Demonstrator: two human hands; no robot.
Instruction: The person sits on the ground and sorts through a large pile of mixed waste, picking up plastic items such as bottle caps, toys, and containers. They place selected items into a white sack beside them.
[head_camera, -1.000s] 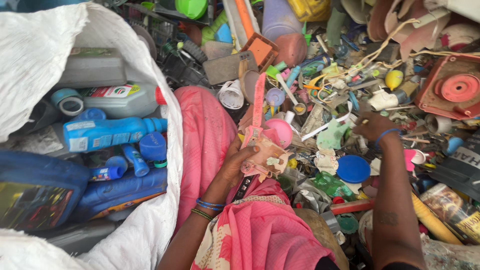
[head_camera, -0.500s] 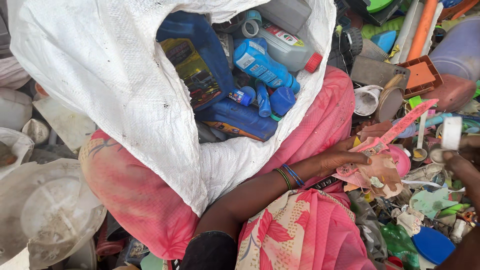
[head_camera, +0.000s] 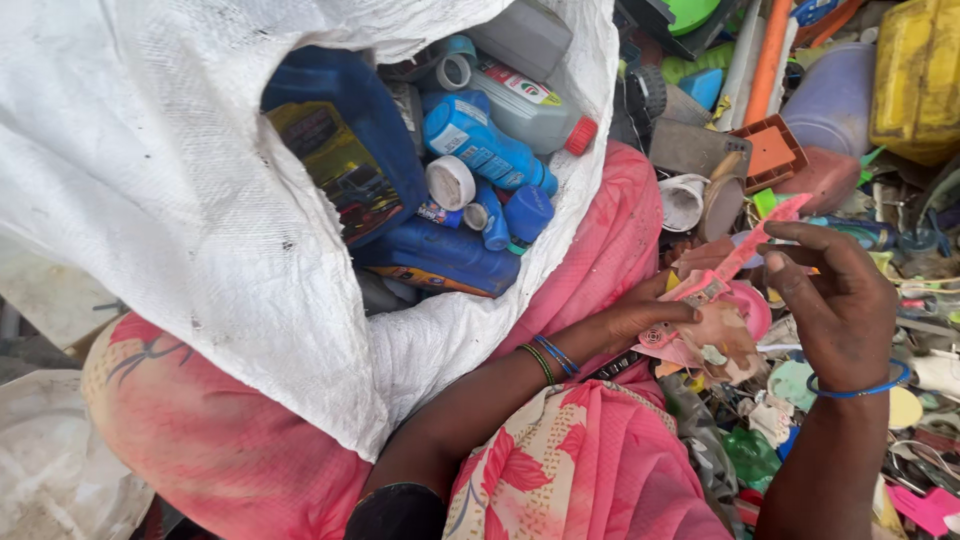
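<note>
My left hand (head_camera: 648, 318) grips the lower end of a broken pink plastic piece (head_camera: 722, 300) with a long thin strip sticking up to the right. My right hand (head_camera: 835, 300), with a blue bangle on the wrist, comes in from the right and its fingers touch the strip's upper part. Both hands sit above my pink-clad lap, just right of a large white woven sack (head_camera: 180, 200). The sack's open mouth shows several blue plastic bottles (head_camera: 480, 150) and a big blue jerrycan (head_camera: 340, 150).
A heap of mixed plastic scrap (head_camera: 800, 110) fills the right and top right: a yellow canister (head_camera: 918, 75), a purple container (head_camera: 830, 105), an orange tray, pipes and caps. A white lid or tub (head_camera: 50, 470) lies at the lower left. Pink cloth (head_camera: 600, 470) covers my legs.
The view swung left and then settled on the sack. My right hand left the scrap heap and came over to the pink piece, which my left hand kept holding.
</note>
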